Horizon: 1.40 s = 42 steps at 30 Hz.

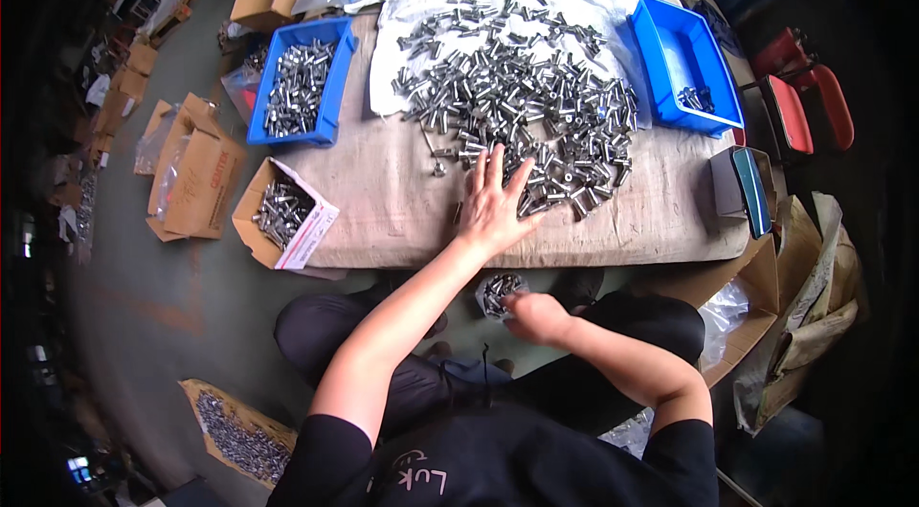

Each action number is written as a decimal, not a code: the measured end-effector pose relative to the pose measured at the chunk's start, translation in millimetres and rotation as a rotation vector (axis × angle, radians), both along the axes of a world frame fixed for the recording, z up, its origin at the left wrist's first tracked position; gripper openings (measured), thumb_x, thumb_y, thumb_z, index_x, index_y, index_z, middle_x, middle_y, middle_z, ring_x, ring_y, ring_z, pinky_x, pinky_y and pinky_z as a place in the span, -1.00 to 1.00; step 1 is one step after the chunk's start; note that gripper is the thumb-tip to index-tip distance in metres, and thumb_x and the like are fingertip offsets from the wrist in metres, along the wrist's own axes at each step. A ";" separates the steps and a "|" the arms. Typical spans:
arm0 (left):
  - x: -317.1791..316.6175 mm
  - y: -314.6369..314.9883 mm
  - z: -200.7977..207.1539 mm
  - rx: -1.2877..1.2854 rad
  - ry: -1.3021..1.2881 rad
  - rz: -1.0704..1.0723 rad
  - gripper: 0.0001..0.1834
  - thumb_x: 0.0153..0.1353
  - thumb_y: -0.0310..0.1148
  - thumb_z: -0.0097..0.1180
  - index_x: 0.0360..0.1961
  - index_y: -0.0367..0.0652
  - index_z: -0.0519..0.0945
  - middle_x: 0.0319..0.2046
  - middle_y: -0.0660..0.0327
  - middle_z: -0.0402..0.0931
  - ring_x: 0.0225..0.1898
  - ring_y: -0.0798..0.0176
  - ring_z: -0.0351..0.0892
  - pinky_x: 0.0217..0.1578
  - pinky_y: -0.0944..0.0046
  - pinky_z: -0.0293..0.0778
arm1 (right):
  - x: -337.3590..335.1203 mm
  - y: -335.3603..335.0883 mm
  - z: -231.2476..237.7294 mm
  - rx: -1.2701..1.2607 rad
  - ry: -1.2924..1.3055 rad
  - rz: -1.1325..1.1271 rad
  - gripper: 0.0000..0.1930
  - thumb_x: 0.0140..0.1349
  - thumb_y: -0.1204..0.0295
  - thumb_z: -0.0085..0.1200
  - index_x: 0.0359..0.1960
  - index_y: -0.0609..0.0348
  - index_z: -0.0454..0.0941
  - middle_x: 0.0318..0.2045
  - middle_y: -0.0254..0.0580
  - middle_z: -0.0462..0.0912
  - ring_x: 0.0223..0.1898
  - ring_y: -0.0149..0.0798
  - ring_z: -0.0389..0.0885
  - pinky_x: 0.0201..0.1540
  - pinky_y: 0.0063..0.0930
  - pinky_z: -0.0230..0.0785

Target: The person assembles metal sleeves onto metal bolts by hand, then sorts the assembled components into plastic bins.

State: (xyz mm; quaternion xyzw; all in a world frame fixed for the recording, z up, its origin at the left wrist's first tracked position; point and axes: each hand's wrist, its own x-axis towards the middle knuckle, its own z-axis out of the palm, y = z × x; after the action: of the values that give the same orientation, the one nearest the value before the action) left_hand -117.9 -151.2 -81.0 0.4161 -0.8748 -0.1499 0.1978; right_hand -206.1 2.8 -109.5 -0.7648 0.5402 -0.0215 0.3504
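Note:
A wide pile of small shiny metal fasteners (536, 90), like short bolts or sleeves with flanged heads, lies on the cloth-covered table. My left hand (496, 208) is spread open at the pile's near edge, its fingertips touching the closest pieces. Below the table's front edge, between my legs, is a small round container (500, 296) of similar metal pieces. Close against its right side is my right hand (538, 318), its fingers curled closed. What they grip, if anything, is hidden.
Blue bins stand left (337, 76) and right (661, 76) of the pile, both holding metal pieces. A small carton (251, 237) of parts sits at the table's left corner. A dark flat device (751, 191) stands at the right edge. Cardboard boxes (196, 172) lie around the floor.

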 end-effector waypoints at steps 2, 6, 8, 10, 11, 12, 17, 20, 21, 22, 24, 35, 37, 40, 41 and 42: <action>-20.3 -10.3 -5.8 0.048 -0.106 0.062 -0.15 -0.19 0.11 0.16 0.18 0.22 0.15 0.22 -0.14 -0.15 0.21 -0.25 -0.14 0.12 -0.17 0.00 | 5.4 0.3 17.0 -0.047 0.100 0.174 -0.82 -0.06 0.40 -0.05 -0.40 0.18 0.45 -0.44 -0.07 0.54 -0.40 -0.12 0.57 -0.36 -0.31 0.44; -41.8 -16.0 -6.1 -0.009 -0.087 0.106 -0.25 -0.17 0.20 0.10 0.08 0.18 0.28 0.19 -0.11 -0.10 0.12 -0.25 0.02 -0.05 -0.31 0.11 | 0.6 -0.2 22.8 -0.010 0.081 0.262 -0.82 -0.03 0.44 -0.08 -0.36 0.19 0.45 -0.42 -0.06 0.54 -0.36 -0.12 0.57 -0.33 -0.31 0.44; -42.7 -15.5 -8.6 -0.084 -0.056 0.081 -0.36 -0.14 0.11 0.11 -0.02 0.10 0.35 0.11 -0.08 0.02 0.08 -0.22 0.07 -0.07 -0.21 0.17 | -2.4 -0.9 20.2 -0.010 0.081 0.273 -0.81 -0.05 0.41 -0.07 -0.38 0.19 0.43 -0.43 -0.08 0.53 -0.38 -0.13 0.56 -0.38 -0.30 0.42; -39.4 -12.5 -10.0 -0.102 -0.058 0.039 -0.46 -0.12 0.01 0.13 -0.09 0.06 0.40 0.06 -0.05 0.08 0.04 -0.16 0.13 -0.10 -0.12 0.22 | -3.4 -1.3 17.3 -0.011 0.086 0.281 -0.81 -0.05 0.41 -0.06 -0.37 0.19 0.43 -0.43 -0.08 0.53 -0.38 -0.13 0.56 -0.38 -0.31 0.42; -37.8 -11.0 -10.9 -0.086 -0.052 0.034 -0.51 -0.12 -0.03 0.13 -0.13 0.06 0.42 0.02 -0.03 0.12 0.00 -0.10 0.18 -0.14 -0.10 0.24 | -2.8 -1.3 16.9 -0.010 0.095 0.298 -0.80 -0.06 0.41 -0.06 -0.36 0.19 0.44 -0.43 -0.08 0.53 -0.38 -0.13 0.56 -0.38 -0.31 0.42; -35.3 -9.7 -11.9 -0.088 -0.061 0.029 -0.53 -0.12 -0.04 0.13 -0.15 0.06 0.43 0.00 -0.02 0.14 -0.02 -0.08 0.19 -0.15 -0.09 0.25 | -2.2 -0.9 17.0 -0.010 0.094 0.287 -0.80 -0.06 0.41 -0.06 -0.36 0.19 0.44 -0.43 -0.08 0.53 -0.38 -0.13 0.56 -0.38 -0.31 0.42; -27.0 -21.4 -14.7 -0.146 -0.091 -0.046 -0.56 -0.12 -0.01 0.13 -0.21 0.06 0.44 -0.09 0.01 0.20 -0.11 -0.03 0.27 -0.22 -0.03 0.29 | 3.8 1.7 16.0 -0.068 0.090 0.336 -0.76 -0.05 0.41 -0.07 -0.30 0.19 0.44 -0.45 -0.08 0.52 -0.40 -0.13 0.55 -0.41 -0.30 0.42; -26.0 -34.4 -16.2 -0.049 -0.089 -0.096 -0.53 -0.09 0.04 0.11 -0.17 0.05 0.44 -0.07 0.02 0.20 -0.10 -0.04 0.26 -0.22 -0.04 0.30 | 4.1 4.8 14.0 -0.044 0.097 0.324 -0.74 -0.05 0.40 -0.07 -0.28 0.20 0.44 -0.45 -0.09 0.52 -0.40 -0.13 0.55 -0.43 -0.31 0.42; -26.8 -32.9 -16.1 -0.050 -0.093 -0.097 -0.53 -0.09 0.04 0.11 -0.17 0.05 0.44 -0.07 0.02 0.20 -0.10 -0.04 0.26 -0.22 -0.04 0.30 | 3.9 5.0 14.3 -0.047 0.093 0.323 -0.74 -0.05 0.40 -0.07 -0.28 0.20 0.44 -0.45 -0.09 0.52 -0.40 -0.13 0.55 -0.43 -0.31 0.42; -28.5 -30.5 -15.9 -0.074 -0.119 -0.093 -0.50 -0.07 0.06 0.09 -0.14 0.04 0.43 -0.05 0.02 0.20 -0.10 -0.05 0.25 -0.21 -0.05 0.30 | 3.3 4.6 15.8 -0.031 0.095 0.314 -0.79 0.00 0.42 -0.10 -0.32 0.20 0.46 -0.42 -0.05 0.54 -0.37 -0.11 0.57 -0.40 -0.29 0.43; -25.5 -27.1 -15.9 -0.094 -0.139 -0.118 -0.40 -0.06 0.13 0.05 -0.06 0.00 0.39 0.02 0.02 0.16 -0.06 -0.08 0.21 -0.17 -0.09 0.29 | 4.5 4.0 17.9 -0.021 0.091 0.302 -0.82 0.05 0.44 -0.13 -0.37 0.21 0.49 -0.38 -0.02 0.56 -0.33 -0.09 0.59 -0.38 -0.28 0.44; -19.3 -28.6 -15.3 -0.178 -0.062 -0.163 -0.43 -0.27 -0.12 0.17 -0.14 -0.06 0.39 -0.14 0.04 0.22 -0.11 0.00 0.28 -0.12 0.03 0.26 | 8.4 7.7 16.8 -0.117 0.102 0.334 -0.81 0.07 0.39 -0.15 -0.36 0.17 0.48 -0.46 -0.10 0.53 -0.43 -0.17 0.56 -0.51 -0.33 0.39; -18.0 -28.2 -17.5 -0.191 -0.046 -0.158 -0.49 -0.26 -0.16 0.16 -0.19 -0.06 0.40 -0.20 0.06 0.24 -0.16 0.02 0.31 -0.17 0.05 0.29 | 8.3 8.0 16.7 -0.123 0.094 0.325 -0.81 0.07 0.39 -0.16 -0.36 0.17 0.48 -0.46 -0.10 0.53 -0.44 -0.17 0.55 -0.50 -0.33 0.38; -23.1 -21.9 -11.1 -0.217 -0.176 -0.135 -0.46 -0.25 -0.15 0.15 -0.16 -0.04 0.39 -0.20 0.07 0.24 -0.17 0.01 0.29 -0.20 0.03 0.31 | 5.9 10.9 12.4 -0.121 0.093 0.323 -0.80 0.07 0.39 -0.16 -0.36 0.17 0.48 -0.46 -0.10 0.53 -0.44 -0.16 0.55 -0.49 -0.33 0.38; -24.9 -19.1 -5.0 -0.209 -0.213 -0.105 -0.44 -0.26 -0.15 0.15 -0.14 -0.03 0.38 -0.19 0.07 0.24 -0.17 0.00 0.28 -0.22 0.03 0.31 | 6.0 11.4 10.7 -0.116 0.098 0.331 -0.80 0.07 0.39 -0.16 -0.36 0.17 0.48 -0.46 -0.10 0.53 -0.44 -0.16 0.55 -0.48 -0.33 0.38; -25.9 -17.6 -1.7 -0.201 -0.250 -0.074 -0.42 -0.27 -0.15 0.15 -0.11 -0.01 0.37 -0.19 0.08 0.24 -0.16 0.00 0.27 -0.23 0.03 0.32 | 6.3 11.5 9.9 -0.117 0.095 0.329 -0.80 0.07 0.39 -0.16 -0.36 0.17 0.48 -0.46 -0.10 0.53 -0.44 -0.16 0.55 -0.48 -0.33 0.38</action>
State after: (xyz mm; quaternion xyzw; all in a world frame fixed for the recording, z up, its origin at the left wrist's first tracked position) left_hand -143.8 -168.8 -82.8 0.3770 -0.9179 -0.0157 0.1226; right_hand -199.8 14.3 -99.6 -0.8620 0.4217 0.0411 0.2782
